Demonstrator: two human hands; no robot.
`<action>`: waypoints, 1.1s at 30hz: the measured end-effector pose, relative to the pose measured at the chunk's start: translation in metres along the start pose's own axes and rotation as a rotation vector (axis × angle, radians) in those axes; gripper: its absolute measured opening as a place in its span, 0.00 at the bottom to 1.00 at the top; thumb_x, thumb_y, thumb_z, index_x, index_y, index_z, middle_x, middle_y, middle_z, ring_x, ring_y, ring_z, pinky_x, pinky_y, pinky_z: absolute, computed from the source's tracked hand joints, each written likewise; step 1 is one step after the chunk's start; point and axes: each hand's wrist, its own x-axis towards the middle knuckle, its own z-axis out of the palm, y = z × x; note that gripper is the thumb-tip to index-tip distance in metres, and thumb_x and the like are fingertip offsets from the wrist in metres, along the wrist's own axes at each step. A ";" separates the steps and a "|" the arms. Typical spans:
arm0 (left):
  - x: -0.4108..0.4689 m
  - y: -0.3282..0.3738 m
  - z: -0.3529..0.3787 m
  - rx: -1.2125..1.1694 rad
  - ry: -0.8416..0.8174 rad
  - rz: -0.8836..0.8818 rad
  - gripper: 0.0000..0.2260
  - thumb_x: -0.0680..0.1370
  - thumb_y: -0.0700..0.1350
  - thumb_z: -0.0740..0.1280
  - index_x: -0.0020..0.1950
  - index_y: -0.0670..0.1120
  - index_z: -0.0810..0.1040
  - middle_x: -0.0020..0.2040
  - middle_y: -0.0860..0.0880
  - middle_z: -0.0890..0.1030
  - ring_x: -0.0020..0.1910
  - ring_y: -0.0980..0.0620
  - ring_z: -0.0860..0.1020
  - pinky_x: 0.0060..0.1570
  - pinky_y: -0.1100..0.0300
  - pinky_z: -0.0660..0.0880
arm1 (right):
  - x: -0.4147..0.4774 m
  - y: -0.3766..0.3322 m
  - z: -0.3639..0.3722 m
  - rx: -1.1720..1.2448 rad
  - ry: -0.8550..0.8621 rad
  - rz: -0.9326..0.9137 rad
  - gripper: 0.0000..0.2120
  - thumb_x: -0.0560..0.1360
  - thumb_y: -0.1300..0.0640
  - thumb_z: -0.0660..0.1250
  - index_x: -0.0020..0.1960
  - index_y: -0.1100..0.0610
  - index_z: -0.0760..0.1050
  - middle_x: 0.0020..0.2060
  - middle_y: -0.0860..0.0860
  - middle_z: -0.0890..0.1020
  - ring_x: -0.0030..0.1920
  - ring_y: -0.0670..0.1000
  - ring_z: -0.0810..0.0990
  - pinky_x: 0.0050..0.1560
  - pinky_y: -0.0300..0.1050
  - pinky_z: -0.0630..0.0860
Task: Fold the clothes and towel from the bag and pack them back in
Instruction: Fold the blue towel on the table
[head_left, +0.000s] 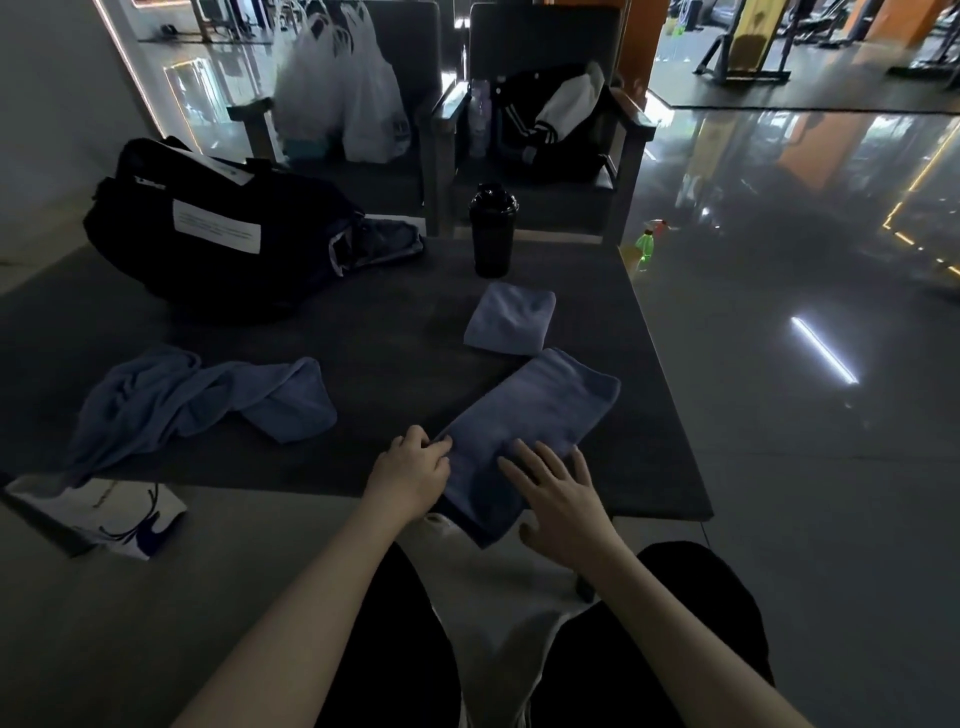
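L hand (410, 475) pinches towel (535, 405) edge, R hand (561, 499) flat on it, fingers spread.

Three blue cloths (509, 318) (530, 415) (171, 400), one bag (156, 249), one shaker (491, 234), two chairs (410, 62) (545, 36).

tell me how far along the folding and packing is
Done: one small folded cloth lies on the table. In hand: a long blue cloth folded into a strip, the left hand pinching its edge, the right hand pressing flat on it. Left: the crumpled blue cloth is unfolded, and all three pieces lie outside the black bag.
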 end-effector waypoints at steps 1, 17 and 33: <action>-0.001 0.000 -0.002 -0.085 -0.037 -0.017 0.20 0.82 0.50 0.53 0.73 0.52 0.66 0.60 0.47 0.67 0.58 0.46 0.70 0.59 0.51 0.69 | -0.002 -0.004 0.004 -0.029 0.034 -0.015 0.43 0.53 0.44 0.78 0.67 0.50 0.72 0.66 0.51 0.74 0.64 0.55 0.75 0.60 0.63 0.70; -0.009 -0.028 0.000 -0.228 -0.117 0.273 0.28 0.72 0.33 0.67 0.71 0.49 0.70 0.63 0.55 0.72 0.64 0.54 0.72 0.65 0.59 0.68 | -0.007 0.024 -0.022 0.785 0.118 0.204 0.15 0.75 0.64 0.62 0.61 0.56 0.77 0.48 0.52 0.83 0.48 0.54 0.80 0.47 0.49 0.76; 0.014 0.064 -0.008 -0.590 0.091 0.166 0.10 0.79 0.50 0.63 0.39 0.49 0.74 0.37 0.50 0.79 0.38 0.53 0.77 0.37 0.62 0.71 | -0.007 0.055 -0.022 1.409 0.404 0.575 0.05 0.74 0.64 0.68 0.49 0.56 0.76 0.43 0.52 0.82 0.43 0.47 0.80 0.42 0.40 0.76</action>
